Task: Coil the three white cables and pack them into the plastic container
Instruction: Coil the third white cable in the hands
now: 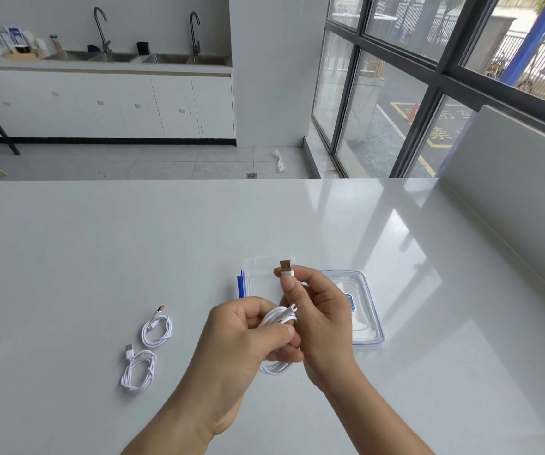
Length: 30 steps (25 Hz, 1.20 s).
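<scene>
Head view puts two coils on the left half of the counter (100, 241): the far coil (156, 330) and, just beside it toward the front edge, the near coil (139, 369). Each has a plug sticking out. Neither is tied, so I judge either could spring loose when lifted, above all if picked up by a single strand.

In the middle, held above the counter, the left hand (248, 336) is curled round the loops of the third cable (277, 318), thumb pressing them against the fingers. The right hand (320, 310) pinches that cable's plug (286, 267) between thumb and fingertips, upright above the bundle. The small connector (295, 306) pokes out between the hands. If the left grip eases while the tail is wound or tucked, the loops will likely slide apart and need redoing. A loose tail could also snag on a rim.

Behind the hands, the container (261, 267) stands open, partly hidden; the part that shows holds no cable. The lid (368, 310) lies flat on the counter just right of it. Coils wound too wide may not lie flat inside, and three could crowd it so the lid will not shut.

Counted: three white cables, two on the counter and one in hand; one container; one lid; two hands.
</scene>
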Each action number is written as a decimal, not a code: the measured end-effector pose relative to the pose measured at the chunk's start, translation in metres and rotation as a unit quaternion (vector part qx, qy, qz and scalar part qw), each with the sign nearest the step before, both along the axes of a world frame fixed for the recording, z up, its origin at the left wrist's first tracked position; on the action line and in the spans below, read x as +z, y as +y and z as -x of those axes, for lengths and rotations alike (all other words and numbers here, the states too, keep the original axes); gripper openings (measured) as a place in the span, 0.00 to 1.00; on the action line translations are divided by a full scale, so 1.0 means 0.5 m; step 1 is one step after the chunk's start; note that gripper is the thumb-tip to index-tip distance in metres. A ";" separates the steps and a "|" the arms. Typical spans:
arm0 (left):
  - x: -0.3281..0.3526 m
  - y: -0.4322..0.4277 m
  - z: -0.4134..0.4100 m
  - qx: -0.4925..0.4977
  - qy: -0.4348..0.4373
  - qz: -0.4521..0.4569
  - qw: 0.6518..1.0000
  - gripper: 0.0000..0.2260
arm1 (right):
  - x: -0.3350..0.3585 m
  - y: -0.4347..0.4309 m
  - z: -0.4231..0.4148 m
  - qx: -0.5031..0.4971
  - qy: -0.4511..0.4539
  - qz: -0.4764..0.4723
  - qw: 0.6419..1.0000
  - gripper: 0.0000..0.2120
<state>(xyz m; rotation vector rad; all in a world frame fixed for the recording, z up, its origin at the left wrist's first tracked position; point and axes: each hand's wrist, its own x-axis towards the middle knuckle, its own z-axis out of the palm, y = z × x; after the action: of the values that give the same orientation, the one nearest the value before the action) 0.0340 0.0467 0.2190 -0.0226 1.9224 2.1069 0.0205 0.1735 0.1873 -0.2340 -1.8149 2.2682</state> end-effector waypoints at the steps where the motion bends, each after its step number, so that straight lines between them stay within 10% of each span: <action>1: -0.002 -0.004 -0.002 0.023 0.023 0.021 0.999 0.04 | 0.003 0.002 -0.004 -0.015 0.014 -0.009 1.000 0.08; 10: 0.004 -0.032 0.013 -0.054 0.052 0.185 0.980 0.05 | 0.009 0.019 0.008 -0.028 -0.045 -0.038 0.998 0.07; 30: -0.028 -0.039 0.040 0.062 -0.021 0.084 0.994 0.05 | 0.036 0.111 -0.062 0.014 -0.010 0.062 0.998 0.16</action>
<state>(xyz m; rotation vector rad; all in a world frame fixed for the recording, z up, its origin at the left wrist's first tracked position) 0.0139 0.0272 0.2050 -0.2240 2.1167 1.9962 0.0517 0.2288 0.2054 -0.2559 -1.6980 2.4093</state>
